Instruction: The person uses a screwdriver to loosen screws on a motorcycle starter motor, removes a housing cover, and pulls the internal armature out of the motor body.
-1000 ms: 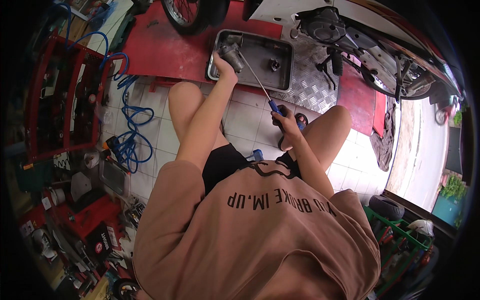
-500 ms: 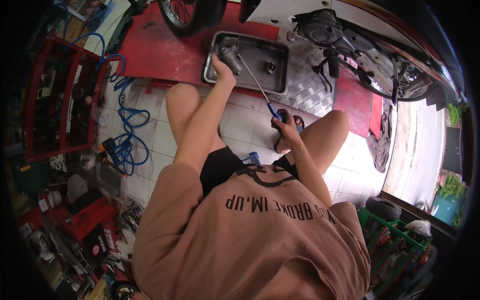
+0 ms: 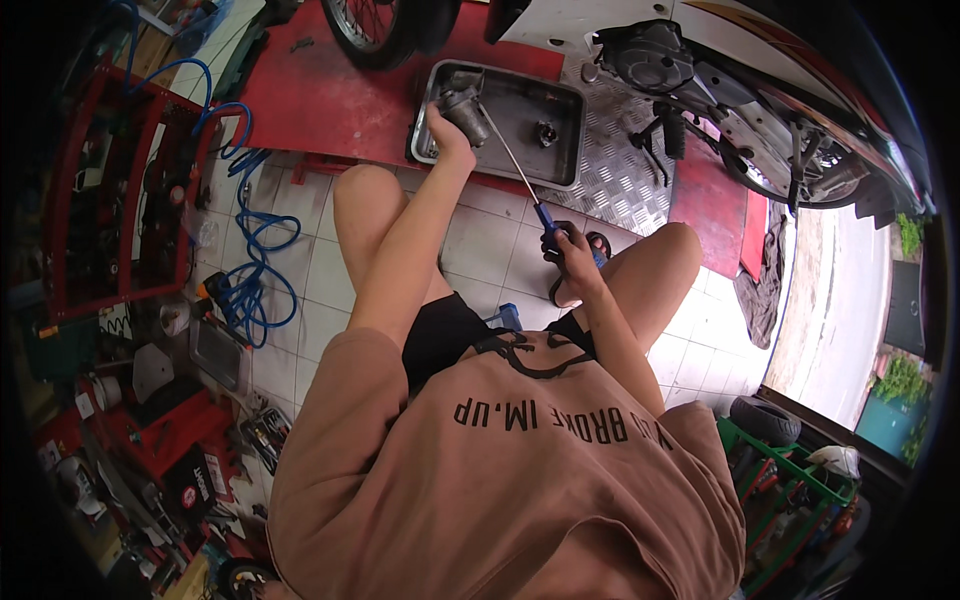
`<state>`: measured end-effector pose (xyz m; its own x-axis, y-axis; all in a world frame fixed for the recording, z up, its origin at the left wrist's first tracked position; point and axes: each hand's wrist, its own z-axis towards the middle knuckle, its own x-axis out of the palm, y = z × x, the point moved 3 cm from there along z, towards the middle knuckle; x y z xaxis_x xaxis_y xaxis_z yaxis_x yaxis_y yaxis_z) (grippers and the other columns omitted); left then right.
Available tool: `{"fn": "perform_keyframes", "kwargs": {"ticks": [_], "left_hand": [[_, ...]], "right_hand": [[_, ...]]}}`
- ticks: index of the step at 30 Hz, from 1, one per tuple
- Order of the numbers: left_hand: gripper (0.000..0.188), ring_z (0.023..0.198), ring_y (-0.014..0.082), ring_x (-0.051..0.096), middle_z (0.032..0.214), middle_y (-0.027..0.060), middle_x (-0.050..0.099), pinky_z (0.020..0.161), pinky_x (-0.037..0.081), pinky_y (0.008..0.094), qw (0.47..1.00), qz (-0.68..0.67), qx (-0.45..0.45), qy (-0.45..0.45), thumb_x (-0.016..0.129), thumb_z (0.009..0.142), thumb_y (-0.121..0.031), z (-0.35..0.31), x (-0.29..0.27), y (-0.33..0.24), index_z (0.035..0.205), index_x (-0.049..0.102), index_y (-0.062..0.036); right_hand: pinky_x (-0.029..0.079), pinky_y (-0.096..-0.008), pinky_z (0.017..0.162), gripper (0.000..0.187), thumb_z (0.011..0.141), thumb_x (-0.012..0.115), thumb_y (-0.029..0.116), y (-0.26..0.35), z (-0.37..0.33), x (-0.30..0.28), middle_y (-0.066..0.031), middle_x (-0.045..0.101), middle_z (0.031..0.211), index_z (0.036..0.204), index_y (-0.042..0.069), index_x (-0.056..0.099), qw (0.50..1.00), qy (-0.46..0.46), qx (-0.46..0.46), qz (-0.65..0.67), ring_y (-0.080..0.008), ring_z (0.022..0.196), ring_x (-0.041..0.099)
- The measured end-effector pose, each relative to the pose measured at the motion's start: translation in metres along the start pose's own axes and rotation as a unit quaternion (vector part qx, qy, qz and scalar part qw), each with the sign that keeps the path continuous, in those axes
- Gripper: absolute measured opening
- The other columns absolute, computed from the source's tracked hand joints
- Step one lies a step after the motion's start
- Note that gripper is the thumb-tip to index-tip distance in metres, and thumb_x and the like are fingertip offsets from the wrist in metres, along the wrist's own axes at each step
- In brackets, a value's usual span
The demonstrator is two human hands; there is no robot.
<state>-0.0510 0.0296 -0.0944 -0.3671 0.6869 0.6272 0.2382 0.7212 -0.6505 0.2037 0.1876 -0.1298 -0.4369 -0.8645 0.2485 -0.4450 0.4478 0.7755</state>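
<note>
My left hand (image 3: 449, 137) is closed around a grey metal engine part (image 3: 466, 117), roughly cylindrical, held over the left side of a shallow metal tray (image 3: 560, 180). In my right hand (image 3: 572, 250) is the blue handle of a long-shafted screwdriver (image 3: 518, 168). Its thin shaft slants up and left, and the tip meets or lies very near the upper right side of the metal part; exact contact is too small to tell. A small dark metal piece (image 3: 545, 133) lies in the tray's right half. My left fingers are partly hidden behind the part.
The tray rests on a red platform (image 3: 320, 90) beside a diamond-plate metal sheet (image 3: 625, 195). A motorcycle (image 3: 640, 60) stands beyond. Coiled blue hose (image 3: 262, 285) lies on the tiles at left, near a red rack (image 3: 120, 200). A green crate (image 3: 775, 450) sits at lower right.
Little differs. The whole view has shifted very slightly. Both hands keep their grip, with the screwdriver at nearly the same angle against the part.
</note>
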Motion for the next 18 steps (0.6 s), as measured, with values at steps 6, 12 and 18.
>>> {"fn": "perform_keyframes", "kwargs": {"ticks": [6,12,18], "left_hand": [[0.037,0.084,0.0163,0.061,0.093,0.0012,0.064,0.08,0.047,0.0323,1.0,-0.002,0.012,-0.011,0.04,0.089,-0.047,-0.004,0.003,-0.007,0.096,0.06,-0.0172],[0.039,0.089,0.0158,0.06,0.096,0.0015,0.063,0.082,0.047,0.0321,1.0,-0.003,0.006,-0.027,0.039,0.09,-0.049,-0.001,0.001,-0.009,0.1,0.059,-0.0168],[0.037,0.084,0.0148,0.06,0.093,0.0006,0.063,0.08,0.047,0.0313,0.999,0.011,-0.009,-0.04,0.04,0.09,-0.047,-0.016,0.008,-0.011,0.098,0.06,-0.0179]], "right_hand": [[0.038,-0.0262,0.057,0.024,0.095,0.056,0.008,0.008,-0.005,0.008,-0.005,0.048,0.082,0.114,0.001,0.044,0.994,0.099,-0.046,0.029,-0.0131,0.066,0.046],[0.038,-0.0263,0.053,0.023,0.094,0.06,0.009,0.013,0.005,0.0,-0.0039,0.048,0.08,0.109,0.0,0.046,1.0,0.006,0.008,0.029,-0.0121,0.064,0.047],[0.038,-0.0242,0.051,0.03,0.088,0.066,0.005,0.007,0.002,0.005,-0.0051,0.054,0.081,0.111,0.001,0.047,0.995,0.043,-0.088,-0.021,-0.0106,0.062,0.048]]}}
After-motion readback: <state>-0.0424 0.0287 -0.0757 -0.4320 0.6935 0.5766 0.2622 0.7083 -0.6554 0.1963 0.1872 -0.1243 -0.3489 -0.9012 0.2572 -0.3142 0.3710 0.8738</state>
